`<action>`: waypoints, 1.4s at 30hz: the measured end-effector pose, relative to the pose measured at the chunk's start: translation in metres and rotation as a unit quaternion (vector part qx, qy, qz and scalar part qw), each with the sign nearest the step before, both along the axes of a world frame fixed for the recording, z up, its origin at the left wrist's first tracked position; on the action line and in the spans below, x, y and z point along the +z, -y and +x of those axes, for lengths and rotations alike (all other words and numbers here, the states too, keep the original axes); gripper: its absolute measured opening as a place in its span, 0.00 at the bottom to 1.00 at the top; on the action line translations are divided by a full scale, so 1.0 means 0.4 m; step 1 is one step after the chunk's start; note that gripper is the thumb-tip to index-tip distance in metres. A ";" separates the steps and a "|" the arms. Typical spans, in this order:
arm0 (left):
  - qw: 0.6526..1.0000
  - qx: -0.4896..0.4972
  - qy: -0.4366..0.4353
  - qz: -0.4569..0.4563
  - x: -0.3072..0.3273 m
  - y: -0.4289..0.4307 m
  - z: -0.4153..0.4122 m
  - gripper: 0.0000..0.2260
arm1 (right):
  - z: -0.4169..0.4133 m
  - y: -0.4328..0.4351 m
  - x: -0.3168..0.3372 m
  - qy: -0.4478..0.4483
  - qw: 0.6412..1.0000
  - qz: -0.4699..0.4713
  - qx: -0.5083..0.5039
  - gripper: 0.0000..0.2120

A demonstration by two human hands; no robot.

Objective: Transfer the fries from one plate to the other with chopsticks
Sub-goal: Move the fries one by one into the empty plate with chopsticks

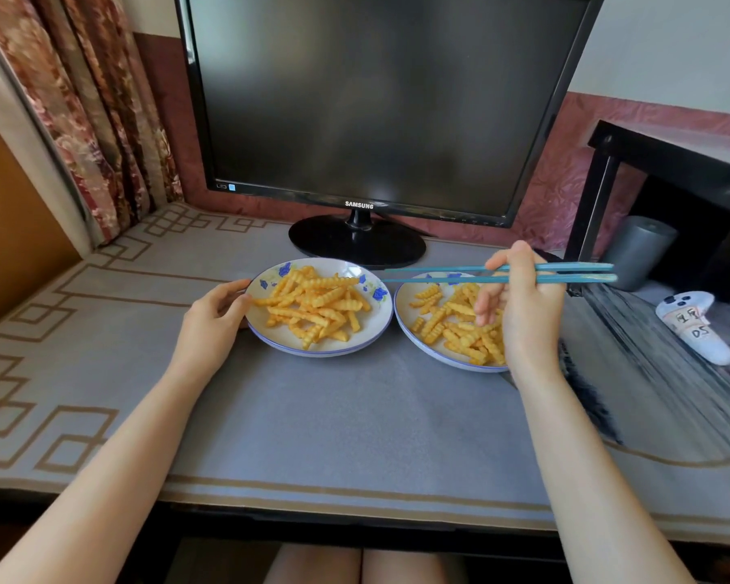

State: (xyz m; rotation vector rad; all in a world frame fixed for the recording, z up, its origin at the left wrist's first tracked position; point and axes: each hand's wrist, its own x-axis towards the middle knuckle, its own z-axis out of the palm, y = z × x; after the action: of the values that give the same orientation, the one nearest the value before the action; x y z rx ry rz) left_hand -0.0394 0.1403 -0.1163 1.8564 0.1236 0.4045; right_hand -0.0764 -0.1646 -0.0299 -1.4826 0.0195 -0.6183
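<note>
Tabletop under grey mat. Left hand curled on outer rim of left plate; plate judged steadied by it. Right hand closed round blue chopsticks, which are held level with nothing pinched, tips over gap between plates. Fries heaped on left plate, more fries on right plate; source plate cannot be told.

Advised: tips to be tilted down, one fry taken across ridged middle, pressure kept light, carry kept low over neighbouring rims.

Monitor behind.
</note>
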 end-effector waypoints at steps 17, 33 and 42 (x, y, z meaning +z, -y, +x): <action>1.000 -0.001 -0.010 -0.004 0.007 0.003 -0.006 0.11 | 0.027 0.107 -0.024 -0.029 0.992 -0.080 -0.093 0.16; 1.000 0.005 -0.016 0.003 0.010 0.004 -0.007 0.12 | 0.048 0.100 -0.034 -0.046 0.996 -0.037 -0.070 0.18; 1.000 -0.005 -0.009 -0.008 0.009 0.001 -0.008 0.10 | 0.035 0.113 -0.032 -0.024 0.996 0.005 -0.091 0.18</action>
State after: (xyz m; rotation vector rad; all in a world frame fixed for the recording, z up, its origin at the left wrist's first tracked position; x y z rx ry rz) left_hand -0.0424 0.1398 -0.1127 1.8453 0.1288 0.3781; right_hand -0.0626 -0.2098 -0.0427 -1.4949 0.1965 -0.7292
